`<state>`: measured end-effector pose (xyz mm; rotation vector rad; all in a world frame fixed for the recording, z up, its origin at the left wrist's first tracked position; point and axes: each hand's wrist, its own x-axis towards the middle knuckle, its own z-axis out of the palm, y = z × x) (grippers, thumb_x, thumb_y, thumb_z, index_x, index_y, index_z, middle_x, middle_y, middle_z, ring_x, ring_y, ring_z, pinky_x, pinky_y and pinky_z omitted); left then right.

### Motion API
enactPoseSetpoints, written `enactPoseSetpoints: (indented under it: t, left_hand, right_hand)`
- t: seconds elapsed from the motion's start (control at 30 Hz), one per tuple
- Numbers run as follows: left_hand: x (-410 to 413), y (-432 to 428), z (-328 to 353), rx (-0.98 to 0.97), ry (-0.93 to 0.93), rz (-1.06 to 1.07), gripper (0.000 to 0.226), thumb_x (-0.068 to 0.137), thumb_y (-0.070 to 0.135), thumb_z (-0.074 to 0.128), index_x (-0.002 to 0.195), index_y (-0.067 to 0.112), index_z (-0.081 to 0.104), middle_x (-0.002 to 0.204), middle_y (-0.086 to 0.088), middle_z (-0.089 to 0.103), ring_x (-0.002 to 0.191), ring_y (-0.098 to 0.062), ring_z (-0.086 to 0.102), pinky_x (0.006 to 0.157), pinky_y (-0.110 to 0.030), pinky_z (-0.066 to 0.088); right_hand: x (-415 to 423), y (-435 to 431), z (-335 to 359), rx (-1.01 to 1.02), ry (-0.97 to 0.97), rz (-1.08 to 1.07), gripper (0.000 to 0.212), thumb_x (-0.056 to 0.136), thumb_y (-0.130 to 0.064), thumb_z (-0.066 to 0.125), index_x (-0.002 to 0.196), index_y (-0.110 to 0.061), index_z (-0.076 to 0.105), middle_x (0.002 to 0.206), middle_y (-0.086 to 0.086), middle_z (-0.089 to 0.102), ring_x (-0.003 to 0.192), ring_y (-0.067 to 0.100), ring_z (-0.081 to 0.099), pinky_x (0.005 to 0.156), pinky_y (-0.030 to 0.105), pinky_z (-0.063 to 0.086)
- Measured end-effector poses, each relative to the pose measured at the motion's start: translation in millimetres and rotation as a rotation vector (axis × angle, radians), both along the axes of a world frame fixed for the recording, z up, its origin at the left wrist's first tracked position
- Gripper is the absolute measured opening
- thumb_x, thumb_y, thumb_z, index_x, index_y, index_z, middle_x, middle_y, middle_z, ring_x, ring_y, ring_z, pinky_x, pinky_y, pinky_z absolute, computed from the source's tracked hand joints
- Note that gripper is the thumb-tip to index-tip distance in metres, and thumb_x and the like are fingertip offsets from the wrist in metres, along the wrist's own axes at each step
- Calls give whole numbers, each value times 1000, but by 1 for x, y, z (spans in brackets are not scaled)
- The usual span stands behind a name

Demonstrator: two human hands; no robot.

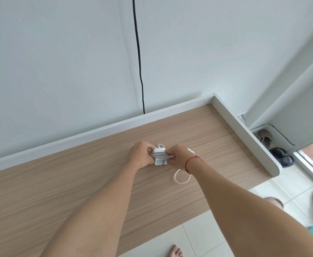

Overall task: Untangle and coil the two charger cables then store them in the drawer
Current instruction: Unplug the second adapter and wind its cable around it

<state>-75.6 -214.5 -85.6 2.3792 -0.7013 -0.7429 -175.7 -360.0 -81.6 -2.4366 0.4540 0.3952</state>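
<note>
Both hands [141,154] [178,157] grip cable-wrapped charger [160,157].

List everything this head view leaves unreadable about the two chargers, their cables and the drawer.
1. Drawer: not in the head view; no front of the wooden top shows.
2. White sliver: mostly hidden behind the right hand; perhaps the second charger.
3. Loose cable loop: its ends pass under the right wrist.
4. White charger: the left hand and right hand cover its sides, hiding the wound cable's end.
</note>
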Motion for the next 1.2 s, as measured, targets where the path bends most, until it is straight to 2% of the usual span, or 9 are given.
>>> enactPoseSetpoints:
  t: [0.13,0.3,0.43,0.57,0.67,0.8,0.87,1.0,1.2]
  left_hand:
    - [0,0,-2,7,-29,-18,42,61,15,86,100,26,75,100,7,72,92,-8,66,85,-29,54]
    - [-4,0,-2,13,-30,-73,44,65,14,84,106,28,74,106,7,72,98,-12,66,88,-34,54]
    - [-5,1,-6,-32,-7,-44,38,63,8,84,96,27,76,95,8,74,88,-7,69,85,-34,57]
    - [-9,5,-7,-65,19,12,34,60,10,82,89,27,77,83,10,74,78,-2,69,79,-32,59]
    - [-9,8,-10,-84,30,44,35,59,10,83,89,27,77,84,10,74,80,-2,69,79,-33,59]
    - [-11,7,-10,-72,41,57,36,61,7,81,90,28,76,88,10,74,84,-2,68,82,-32,58]
    - [-10,6,-10,-66,28,57,38,63,3,80,90,29,76,88,11,74,84,-2,68,82,-31,58]
    - [-11,5,-11,-61,6,45,39,66,-3,73,92,26,76,89,7,75,87,-5,68,82,-31,58]
    - [-18,8,-12,-75,-61,42,35,72,1,71,95,26,76,89,5,76,85,-9,69,79,-32,58]
  right_hand:
    - [1,3,2,-46,-44,19,27,88,-3,51,108,-7,69,100,10,68,85,20,55,74,25,39]
    - [1,7,-2,-119,-51,16,29,87,4,44,97,-5,69,85,10,61,76,22,49,69,29,39]
    - [2,8,-3,-135,-56,2,26,86,6,44,88,-1,69,74,6,51,71,21,45,64,27,34]
    - [-1,16,-2,-52,-114,-110,21,81,8,42,70,0,58,69,8,48,69,21,43,62,31,33]
    - [-2,16,5,-24,-96,-67,16,82,1,46,79,7,61,70,8,49,68,20,42,62,29,32]
    - [-6,11,3,-29,-107,-23,23,88,1,44,89,2,68,72,5,53,70,19,46,61,24,30]
    - [-7,11,-2,-25,-117,-32,25,90,-1,44,91,-1,69,72,4,55,71,19,49,63,28,35]
    - [-10,16,-16,4,-187,-130,25,92,-3,43,91,-2,68,73,5,57,73,23,52,72,39,44]
    - [-3,21,-22,85,-291,-278,23,89,1,47,82,0,68,72,14,62,71,24,51,65,34,37]
